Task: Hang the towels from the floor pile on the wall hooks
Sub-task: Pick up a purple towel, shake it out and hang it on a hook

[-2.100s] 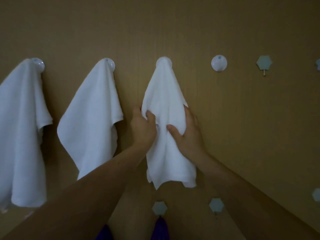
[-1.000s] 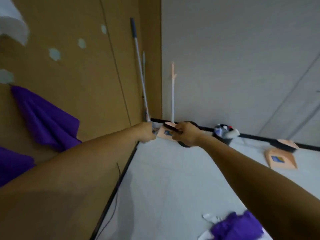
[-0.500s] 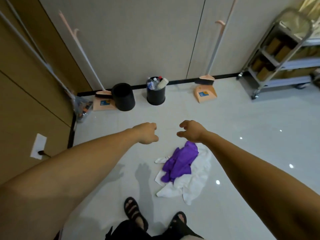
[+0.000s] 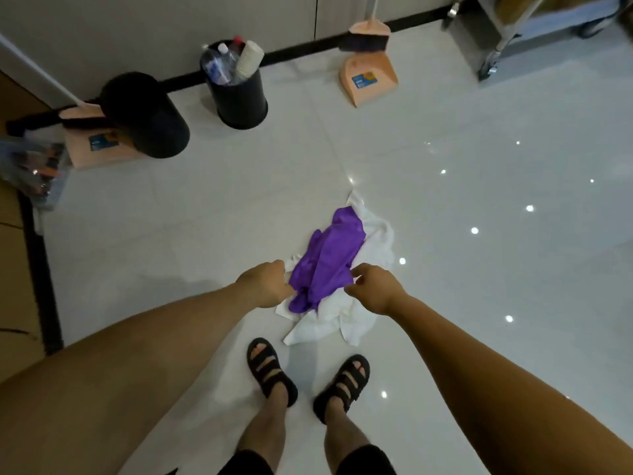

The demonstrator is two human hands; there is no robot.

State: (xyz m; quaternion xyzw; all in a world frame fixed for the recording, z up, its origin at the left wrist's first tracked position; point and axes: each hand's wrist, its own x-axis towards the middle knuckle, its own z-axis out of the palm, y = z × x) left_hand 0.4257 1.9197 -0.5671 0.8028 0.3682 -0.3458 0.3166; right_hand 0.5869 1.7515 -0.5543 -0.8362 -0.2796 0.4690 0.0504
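Towels lie piled on the glossy white tiled floor (image 4: 164, 241). Left hand (image 4: 265, 284): grip fingers curled at the left edge of the crumpled purple cloth towel (image 4: 330, 258), which lies atop the rumpled white towels (image 4: 376, 240); hold cannot be determined. Right hand (image 4: 375, 289): grip curled at the purple towel's right edge; hold likewise cannot be determined.

blk strappy sandals (image 4: 272, 368), blk shorts (image 4: 245, 462)

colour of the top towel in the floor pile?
The top towel is purple, over white towels; head view.
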